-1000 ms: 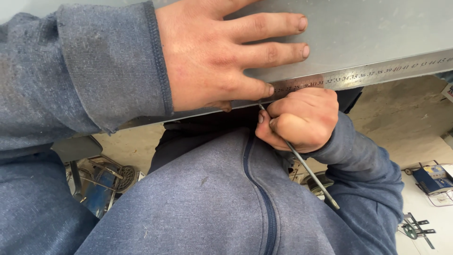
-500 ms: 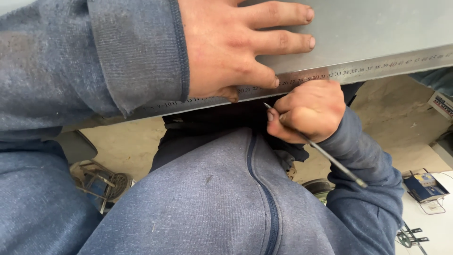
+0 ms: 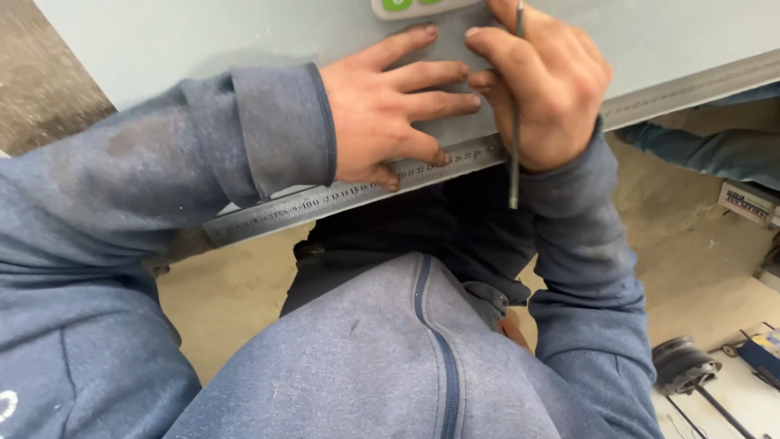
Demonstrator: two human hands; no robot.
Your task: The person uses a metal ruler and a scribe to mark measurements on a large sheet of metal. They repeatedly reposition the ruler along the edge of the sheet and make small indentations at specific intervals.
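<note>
My left hand (image 3: 390, 106) lies flat with fingers spread on a grey metal sheet (image 3: 203, 41), its fingertips pressing a long steel ruler (image 3: 301, 207) that runs along the sheet's near edge. My right hand (image 3: 544, 89) sits just right of it on the sheet, closed around a thin dark metal rod (image 3: 514, 154) like a scriber. The rod stands nearly upright in the view, its lower end hanging past the ruler. A green and white object (image 3: 414, 6) peeks in at the top edge.
Sandy floor (image 3: 227, 301) lies below the sheet. At the lower right are a dark round tool (image 3: 682, 366) and small parts on a white surface. A box (image 3: 747, 202) and a piece of blue cloth (image 3: 699, 150) lie at the right.
My right hand rose from under the sheet's edge onto its top, turning the rod upright. The view shifted, so more of the ruler and sheet show.
</note>
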